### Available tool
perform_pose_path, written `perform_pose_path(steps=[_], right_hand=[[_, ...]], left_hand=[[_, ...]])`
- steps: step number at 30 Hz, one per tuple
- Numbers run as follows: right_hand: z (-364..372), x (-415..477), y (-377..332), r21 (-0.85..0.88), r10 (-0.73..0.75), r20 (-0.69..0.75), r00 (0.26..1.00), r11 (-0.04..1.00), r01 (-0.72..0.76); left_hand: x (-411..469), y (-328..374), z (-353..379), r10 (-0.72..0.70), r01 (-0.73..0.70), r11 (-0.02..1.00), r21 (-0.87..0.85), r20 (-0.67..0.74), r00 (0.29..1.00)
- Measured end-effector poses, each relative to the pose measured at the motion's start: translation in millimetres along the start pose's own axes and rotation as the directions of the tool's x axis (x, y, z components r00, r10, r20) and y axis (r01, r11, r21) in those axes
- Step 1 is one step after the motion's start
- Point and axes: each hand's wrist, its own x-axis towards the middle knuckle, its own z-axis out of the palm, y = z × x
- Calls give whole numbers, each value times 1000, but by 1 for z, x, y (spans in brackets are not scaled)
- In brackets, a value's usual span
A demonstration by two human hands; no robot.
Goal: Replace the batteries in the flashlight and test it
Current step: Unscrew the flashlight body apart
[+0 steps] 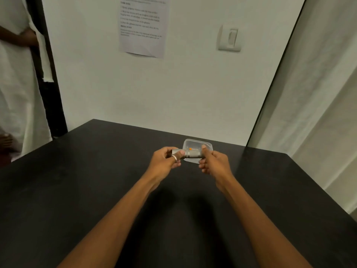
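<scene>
Left hand [166,159] grips the left end of the flashlight [191,154], fingers curled round the barrel, thumb across the front. There is a ring [174,157] on one finger. Right hand [212,161] holds the right end, thumb up on top and fingers curled underneath. Both grips are tight on the body, with no gap showing.

The flashlight is silver-grey, lies level left to right between the two hands, and is lifted off the desk [96,180]. A small orange button [190,149] faces up near the middle of the barrel. Cannot tell if either end cap is loose or off, since the hands cover both ends. Both forearms are bare and reach in from the near edge.

A clear plastic container [197,140] sits on the desk just behind the flashlight, near the far edge and right of centre, partly hidden by the flashlight and the right hand. Its contents cannot be made out. The desk top is dark and matte, with arm shadows falling on the near half.

Behind the far edge is a white wall [135,89]. A printed sheet [143,26] is stuck high up on it, text too blurred to read, and a light switch [229,38] is to the right of the sheet. Off the desk's left edge stands a person in a white garment [17,84], only partly in view. Off the right edge is a pale surface [318,93] with vertical folds, either curtain or reflection, cannot tell.
</scene>
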Motion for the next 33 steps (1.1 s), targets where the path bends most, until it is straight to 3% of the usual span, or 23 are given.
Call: perform_pose_path(steps=[6, 14, 18, 23, 27, 33], right_hand=[[-1, 4, 35, -59, 26, -52, 998, 998, -29], [-1, 10, 65, -32, -47, 4, 999, 998, 48], [-8, 9, 71, 62, -121, 60, 991, 991, 117], [-12, 15, 71, 181, -92, 143, 985, 981, 65], [-6, 20, 74, 58, -36, 33, 999, 998, 34], [-2, 21, 74, -174, -54, 4, 999, 983, 54]], left_hand=[[2, -31, 6, -97, 98, 995, 13, -24, 995], [13, -41, 7, -175, 176, 984, 29, -47, 983], [15, -47, 9, -175, 178, 983, 34, -77, 982], [19, -48, 9, -171, 179, 982, 60, -120, 978], [19, -51, 8, -142, 152, 985, 76, -119, 983], [17, -51, 8, -119, 131, 989, 66, -158, 980]])
